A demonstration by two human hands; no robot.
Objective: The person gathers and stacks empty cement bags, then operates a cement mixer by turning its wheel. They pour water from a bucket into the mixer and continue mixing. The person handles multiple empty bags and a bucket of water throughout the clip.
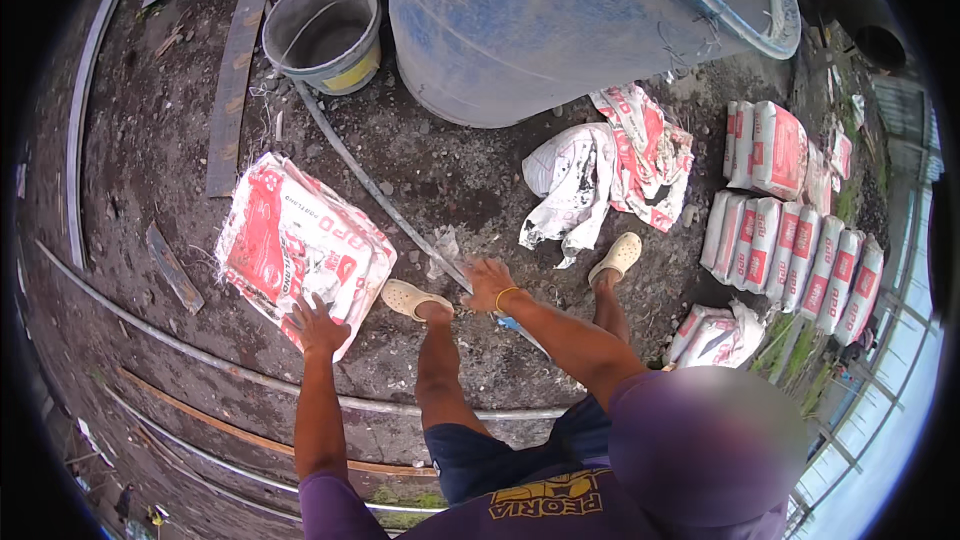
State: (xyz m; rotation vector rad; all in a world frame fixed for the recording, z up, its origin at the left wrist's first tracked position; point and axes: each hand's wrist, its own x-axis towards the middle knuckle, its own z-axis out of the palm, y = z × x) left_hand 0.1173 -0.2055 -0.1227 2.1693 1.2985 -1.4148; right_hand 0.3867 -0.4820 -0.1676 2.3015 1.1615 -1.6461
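My left hand is spread over the lower edge of a flat stack of white and red cement sacks on the ground, its fingers apart. My right hand, with a yellow band at the wrist, is over a long grey pole. Its fingers look loosely apart, and whether they touch the pole is unclear. A bit of blue shows beside the pole under my right wrist. Crumpled, dirty empty sacks lie ahead of my right foot.
A grey bucket stands beside a large blue tub at the far side. Full cement bags sit in rows on the right. A plank, a metal pipe and a wooden strip lie across the dirt.
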